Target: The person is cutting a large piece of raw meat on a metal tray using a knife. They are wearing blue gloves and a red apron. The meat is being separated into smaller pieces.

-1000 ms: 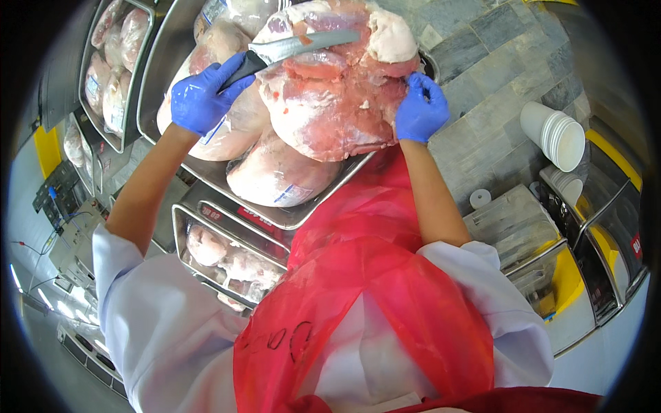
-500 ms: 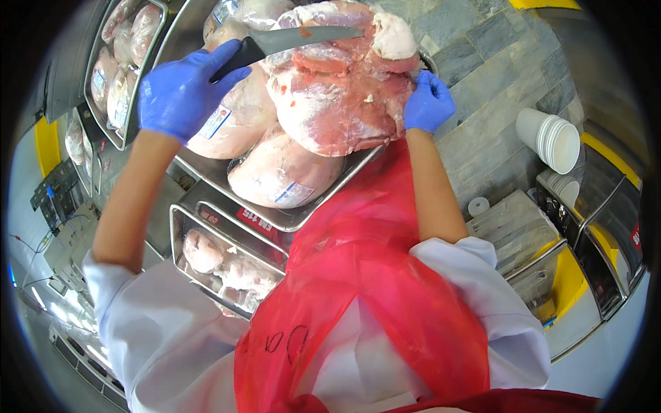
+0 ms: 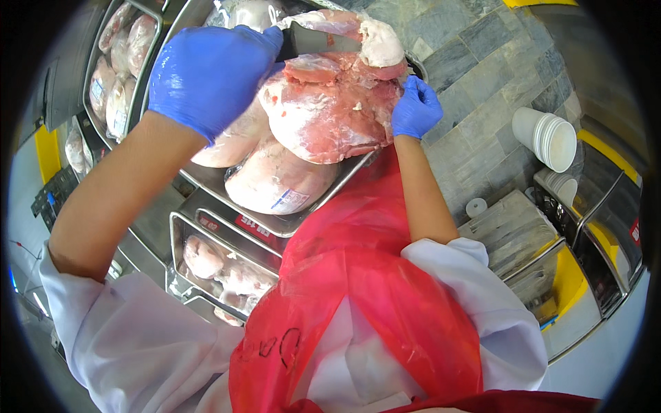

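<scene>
In my blue-gloved left hand (image 3: pixel 210 76) is a knife (image 3: pixel 303 40), gripped by its black handle. Its blade reaches over the top of a large slab of raw meat (image 3: pixel 323 124), pink-red with white fat; whether the edge is cutting in cannot be made out. My right hand (image 3: pixel 417 110), also gloved in blue, is closed at the slab's right edge with its fingers pinched on it. Under the meat lies a metal tray (image 3: pixel 323 203) with several pale, film-wrapped meat pieces, among them a rounded labelled one (image 3: pixel 275 179) close to me.
A second metal tray (image 3: pixel 157 51) with wrapped meat stands at the far left. Nearer me, a smaller tray (image 3: pixel 173 241) contains pale trimmings. On the right are stacked white buckets (image 3: pixel 544 140), grey floor tiles (image 3: pixel 475 96) and a black-and-yellow bin (image 3: pixel 606 227).
My left hand has come closer to the camera and right, bringing the knife inward over the meat and turning its blade. My right hand and the meat have shifted slightly left and toward me.
</scene>
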Available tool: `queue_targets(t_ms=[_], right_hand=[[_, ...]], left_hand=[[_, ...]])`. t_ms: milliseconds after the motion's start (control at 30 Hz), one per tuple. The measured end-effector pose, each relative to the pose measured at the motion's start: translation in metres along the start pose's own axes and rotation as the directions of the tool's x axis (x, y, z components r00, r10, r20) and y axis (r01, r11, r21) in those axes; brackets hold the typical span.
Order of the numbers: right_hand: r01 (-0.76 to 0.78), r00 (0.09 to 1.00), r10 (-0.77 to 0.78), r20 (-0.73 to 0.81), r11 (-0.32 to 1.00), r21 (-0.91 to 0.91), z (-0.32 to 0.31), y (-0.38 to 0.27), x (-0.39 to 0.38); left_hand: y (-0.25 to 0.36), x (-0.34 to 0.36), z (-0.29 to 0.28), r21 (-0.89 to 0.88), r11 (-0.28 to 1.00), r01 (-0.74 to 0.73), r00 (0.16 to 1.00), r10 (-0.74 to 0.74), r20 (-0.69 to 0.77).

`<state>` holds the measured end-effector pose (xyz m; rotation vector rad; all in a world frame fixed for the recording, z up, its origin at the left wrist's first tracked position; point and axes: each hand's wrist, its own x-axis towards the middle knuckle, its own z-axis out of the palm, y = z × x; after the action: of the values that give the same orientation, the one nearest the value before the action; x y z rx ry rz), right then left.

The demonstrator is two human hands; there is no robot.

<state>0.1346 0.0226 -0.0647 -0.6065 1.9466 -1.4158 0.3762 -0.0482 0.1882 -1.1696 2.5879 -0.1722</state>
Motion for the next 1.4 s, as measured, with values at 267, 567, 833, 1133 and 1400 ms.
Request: queue_targets(t_ms=[267,567,833,1133,1400], right_hand=[[-0.016,0.999,0.017,-0.046,0.999,0.031,-0.001,0.002,-0.007],[-0.111,0.993,0.112,-0.029,0.993,0.046,-0.010,-0.007,0.004],[-0.162,0.986,0.158,0.046,0.982,0.097,-0.020,0.001,0.025],[0.282,0.829,-0.151,0.539,0.944,-0.169,-0.034,0.007,0.049],[0.281,0.825,-0.219,0.520,0.959,-0.042,-0.012,0.022,0.046]], left_hand=[[-0.026,-0.037,0.127,-0.315,0.926,0.206,0.972,-0.231,-0.043],[-0.064,-0.008,0.219,-0.482,0.875,0.040,0.964,-0.160,-0.210],[-0.048,-0.029,0.194,-0.405,0.849,0.338,0.940,-0.325,0.103],[0.009,-0.038,-0.004,-0.026,0.957,0.289,0.948,-0.282,0.149],[0.027,-0.036,0.026,-0.088,0.983,0.160,0.987,-0.157,0.038]])
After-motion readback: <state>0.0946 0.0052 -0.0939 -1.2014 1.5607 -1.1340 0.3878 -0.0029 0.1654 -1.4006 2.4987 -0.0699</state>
